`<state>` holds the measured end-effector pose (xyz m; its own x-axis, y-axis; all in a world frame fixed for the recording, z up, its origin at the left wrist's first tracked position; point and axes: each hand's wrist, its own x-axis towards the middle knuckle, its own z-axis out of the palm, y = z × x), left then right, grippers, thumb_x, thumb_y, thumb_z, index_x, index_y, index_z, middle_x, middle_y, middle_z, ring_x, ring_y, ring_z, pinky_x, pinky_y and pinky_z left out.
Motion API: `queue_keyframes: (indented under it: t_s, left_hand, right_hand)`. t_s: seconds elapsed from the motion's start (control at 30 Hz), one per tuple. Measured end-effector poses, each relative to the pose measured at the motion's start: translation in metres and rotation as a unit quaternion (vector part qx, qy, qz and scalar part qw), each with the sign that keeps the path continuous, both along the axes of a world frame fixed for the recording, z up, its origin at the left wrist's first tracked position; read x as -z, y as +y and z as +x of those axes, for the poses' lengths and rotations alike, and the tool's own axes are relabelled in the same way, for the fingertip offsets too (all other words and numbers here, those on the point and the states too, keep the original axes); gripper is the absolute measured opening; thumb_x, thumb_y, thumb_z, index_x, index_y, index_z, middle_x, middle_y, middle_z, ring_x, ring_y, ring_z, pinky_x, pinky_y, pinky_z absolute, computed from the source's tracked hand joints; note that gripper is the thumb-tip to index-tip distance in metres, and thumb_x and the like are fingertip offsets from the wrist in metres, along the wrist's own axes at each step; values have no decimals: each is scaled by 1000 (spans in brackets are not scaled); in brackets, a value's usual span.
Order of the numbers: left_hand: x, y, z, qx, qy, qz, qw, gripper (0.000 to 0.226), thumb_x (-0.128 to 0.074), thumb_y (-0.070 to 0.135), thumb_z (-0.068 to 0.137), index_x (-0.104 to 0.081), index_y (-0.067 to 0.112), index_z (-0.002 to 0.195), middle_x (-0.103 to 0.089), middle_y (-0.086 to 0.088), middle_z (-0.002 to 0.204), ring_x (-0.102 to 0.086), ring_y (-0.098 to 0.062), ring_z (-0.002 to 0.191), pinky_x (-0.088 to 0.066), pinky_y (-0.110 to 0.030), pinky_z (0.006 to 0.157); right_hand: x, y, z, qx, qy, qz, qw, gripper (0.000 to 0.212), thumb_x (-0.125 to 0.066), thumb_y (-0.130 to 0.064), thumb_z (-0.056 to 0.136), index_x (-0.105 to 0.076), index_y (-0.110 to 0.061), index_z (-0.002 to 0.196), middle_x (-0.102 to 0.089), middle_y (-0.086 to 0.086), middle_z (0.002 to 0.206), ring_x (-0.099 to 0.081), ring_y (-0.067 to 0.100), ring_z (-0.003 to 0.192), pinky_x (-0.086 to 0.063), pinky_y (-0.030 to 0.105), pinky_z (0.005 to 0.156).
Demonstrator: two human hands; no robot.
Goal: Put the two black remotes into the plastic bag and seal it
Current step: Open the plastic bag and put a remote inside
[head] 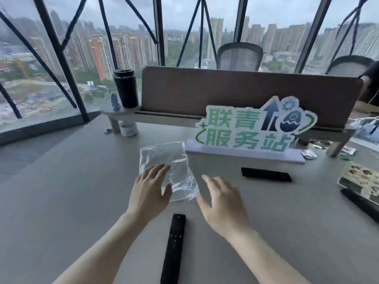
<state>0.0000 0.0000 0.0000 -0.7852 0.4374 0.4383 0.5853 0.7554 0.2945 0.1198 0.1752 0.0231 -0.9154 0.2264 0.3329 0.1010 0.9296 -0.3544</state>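
Grey desk (61,201) seen from above, city windows behind. Crumpled clear plastic bag (164,158) lies flat mid-desk, empty. Left hand (148,193) palm down, fingers spread, resting on bag's near left part, gripping nothing. Right hand (222,203) open, fingers loosely spread, just right of bag's near corner, holding nothing. Long slim black remote (173,249) lies lengthwise between forearms, near bag. Second flat black remote (266,174) lies crosswise right of bag, before green-and-white lettered sign (254,130).
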Motion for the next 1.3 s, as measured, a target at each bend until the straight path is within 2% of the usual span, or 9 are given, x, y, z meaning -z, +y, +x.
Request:
queue_keyframes:
  t_s: [0.13, 0.23, 0.33, 0.4, 0.57, 0.73, 0.97, 1.13, 1.3]
  left_hand:
    - [33, -18, 3, -14, -69, -15, 997, 54, -55, 37, 84, -51, 21, 135, -55, 1, 140, -50, -26, 126, -44, -42, 99]
    - [48, -29, 7, -32, -103, -14, 994, 46, -58, 33, 87, -56, 23, 132, -59, 1, 135, -54, -27, 121, -46, -40, 94]
    - [47, -34, 6, -47, -85, -22, 995, 20, -55, 26, 90, -72, 20, 97, -71, -2, 105, -62, -31, 101, -49, -37, 73]
    - [45, -34, 9, -53, -55, -21, 997, 21, -54, 23, 89, -69, 16, 76, -68, -1, 85, -62, -30, 87, -41, -32, 59]
    - [31, -28, 21, -14, -27, -45, 999, 23, -52, 21, 90, -66, 13, 74, -55, -5, 81, -60, -33, 76, -37, -29, 55]
    - [15, -23, 40, 9, -25, -7, 1000, 19, -58, 20, 89, -72, 25, 101, -59, -6, 94, -63, -33, 84, -44, -32, 60]
    - [-10, 14, 86, 42, -20, 50, 998, 19, -53, 26, 93, -67, 21, 103, -60, -5, 98, -63, -33, 80, -45, -34, 60]
    - [-20, 37, 106, 54, -33, 85, 994, 16, -52, 23, 92, -66, 16, 90, -59, -5, 89, -60, -34, 76, -51, -39, 62]
    - [-11, 61, 114, 47, -61, 75, 994, 19, -46, 26, 94, -65, 21, 94, -62, -1, 102, -62, -32, 82, -52, -39, 67]
  right_hand:
    - [31, -38, 24, 13, -87, -23, 996, 56, -38, -57, 93, -48, -21, 135, -60, -3, 125, -57, 23, 113, -43, 36, 90]
    - [43, -62, 37, 42, -129, -42, 990, 56, -38, -69, 86, -55, -18, 103, -65, -1, 113, -61, 27, 104, -44, 36, 83]
    - [43, -84, 39, 78, -189, -56, 977, 67, -45, -78, 74, -59, -17, 99, -69, 1, 107, -64, 28, 102, -43, 37, 82]
    - [42, -96, 39, 88, -217, -50, 971, 66, -55, -73, 70, -63, -17, 104, -70, 3, 108, -65, 28, 103, -44, 37, 82]
    - [35, -88, 45, 81, -276, -86, 954, 27, -58, -43, 76, -58, -19, 89, -71, 6, 104, -66, 31, 101, -42, 31, 70]
    - [18, -42, 77, 54, -185, -377, 906, 24, -57, -39, 86, -54, -17, 78, -70, 5, 59, -53, 27, 38, -42, 28, 40]
    - [-18, -3, 56, 69, -204, -512, 832, 15, -63, -25, 90, -61, -16, 79, -62, 3, 60, -31, 7, 33, -18, 13, 33]
    - [-12, 15, 51, 69, -17, -664, 745, 10, -55, -2, 94, -62, -2, 101, -64, 12, 73, -60, 17, 49, -52, 23, 41]
    - [14, 64, 87, 173, 66, -596, 781, 23, -45, 5, 91, -67, 0, 97, -68, 14, 80, -58, 22, 52, -52, 28, 46]
